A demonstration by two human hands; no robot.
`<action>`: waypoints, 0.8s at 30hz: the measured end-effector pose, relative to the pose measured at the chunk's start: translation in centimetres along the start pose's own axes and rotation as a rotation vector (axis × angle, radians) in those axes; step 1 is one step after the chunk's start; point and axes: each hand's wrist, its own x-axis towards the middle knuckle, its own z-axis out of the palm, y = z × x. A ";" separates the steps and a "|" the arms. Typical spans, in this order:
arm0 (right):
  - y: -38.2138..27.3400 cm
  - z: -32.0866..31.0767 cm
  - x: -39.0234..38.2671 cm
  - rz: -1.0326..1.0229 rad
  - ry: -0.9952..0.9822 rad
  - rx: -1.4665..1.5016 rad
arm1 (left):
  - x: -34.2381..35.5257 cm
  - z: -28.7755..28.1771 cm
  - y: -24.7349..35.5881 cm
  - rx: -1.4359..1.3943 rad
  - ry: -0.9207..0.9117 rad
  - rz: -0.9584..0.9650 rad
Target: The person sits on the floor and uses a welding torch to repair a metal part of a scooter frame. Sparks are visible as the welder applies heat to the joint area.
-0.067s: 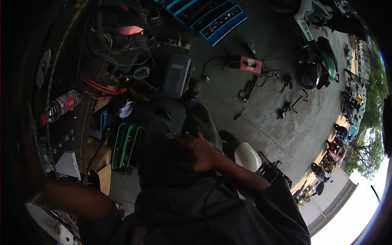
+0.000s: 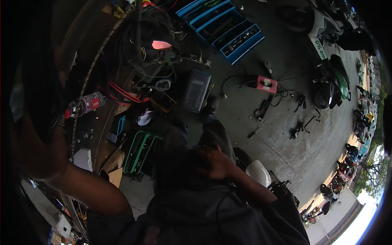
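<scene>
My left hand (image 2: pixel 38 153) is raised at the far left, its palm against a large dark curved thing (image 2: pixel 38 81) that fills that side. Shadow hides its fingers, so the grip is unclear. The bare left forearm (image 2: pixel 92 188) runs down toward my dark top (image 2: pixel 212 216). Lower centre, my right hand (image 2: pixel 216 162) lies with loosely bent fingers on dark cloth over my lap and holds nothing. A white rounded part (image 2: pixel 258 172) sits just right of that wrist.
A plastic bottle with a red label (image 2: pixel 85 104), red cables (image 2: pixel 122 94) and a green-edged frame (image 2: pixel 141 153) clutter the left. A dark box (image 2: pixel 196 90), blue tool trays (image 2: pixel 222 26), a pink box (image 2: pixel 266 84), loose tools (image 2: pixel 302 122) and a green scooter (image 2: pixel 337 81) stand on the concrete floor.
</scene>
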 end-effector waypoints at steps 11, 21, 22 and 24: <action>0.1 -1.4 0.1 0.191 0.124 -0.012 | 8.7 1.9 2.8 2.798 -0.553 1.724; -0.3 -3.0 -7.4 0.253 0.608 0.307 | 12.5 5.0 -2.2 2.783 -0.706 2.183; 1.3 -2.7 -9.2 0.284 0.671 0.350 | 14.0 5.2 -1.5 2.841 -0.715 2.104; 3.4 -2.2 -11.9 0.322 0.735 0.439 | 15.1 5.3 -1.1 2.790 -0.561 2.206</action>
